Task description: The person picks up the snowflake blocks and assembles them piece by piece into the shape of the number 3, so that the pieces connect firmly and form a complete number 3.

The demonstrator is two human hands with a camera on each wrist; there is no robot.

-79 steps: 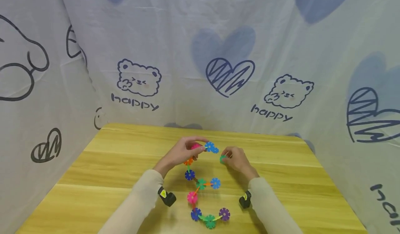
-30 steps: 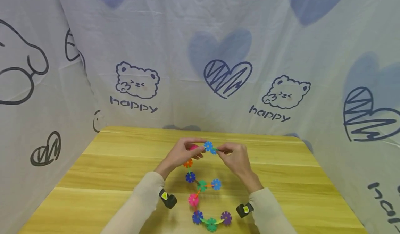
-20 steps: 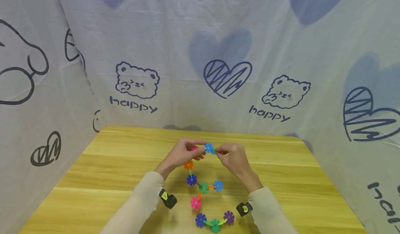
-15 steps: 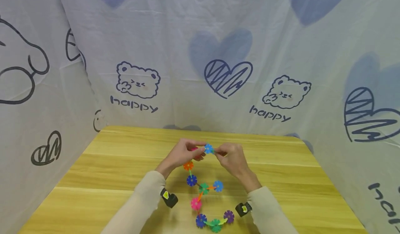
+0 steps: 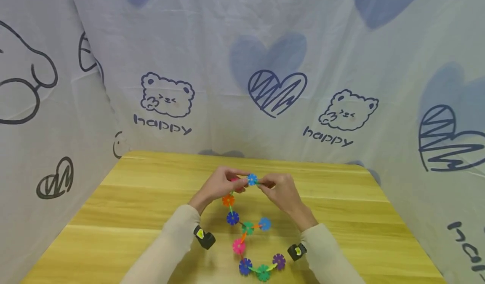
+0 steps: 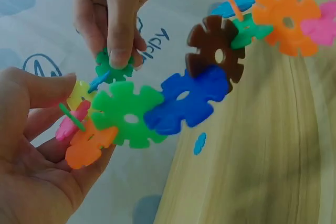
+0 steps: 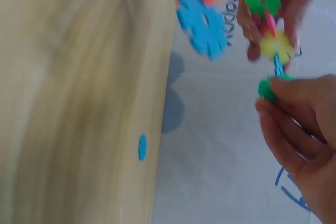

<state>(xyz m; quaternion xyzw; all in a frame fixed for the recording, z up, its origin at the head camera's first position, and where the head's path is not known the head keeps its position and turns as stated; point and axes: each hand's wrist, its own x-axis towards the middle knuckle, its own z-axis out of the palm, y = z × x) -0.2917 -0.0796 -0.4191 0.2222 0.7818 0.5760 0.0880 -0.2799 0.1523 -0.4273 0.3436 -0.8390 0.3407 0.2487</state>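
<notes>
A chain of interlocking plastic snowflake discs hangs from my left hand [image 5: 217, 188], which grips it near its upper end, by a pink disc [image 6: 73, 121] and a yellow disc [image 6: 79, 96]. Thumb and forefinger of my right hand [image 5: 284, 193] pinch a green disc [image 6: 114, 65]. That green disc meets the edge of a light-blue disc [image 7: 279, 65] at the chain's end; how deep the slots engage is hard to see. Below the hands dangle an orange disc [image 5: 228, 200], a dark-blue disc [image 5: 233, 218] and a light-blue side disc [image 5: 264, 223]. A purple disc [image 5: 278, 261] ends the chain.
Beneath the hands is a wood-grain table [image 5: 151, 170]. A loose blue disc [image 7: 142, 147] lies on it near an edge, beside the cloth. White cloth [image 5: 219, 119] printed with hearts and bears hangs behind and at both sides. Each wrist wears a black camera [image 5: 206, 238].
My right hand has moved left, bringing the green disc to the chain's end, where it now touches the light-blue disc. My left hand keeps its grip; the hanging part has swung slightly right.
</notes>
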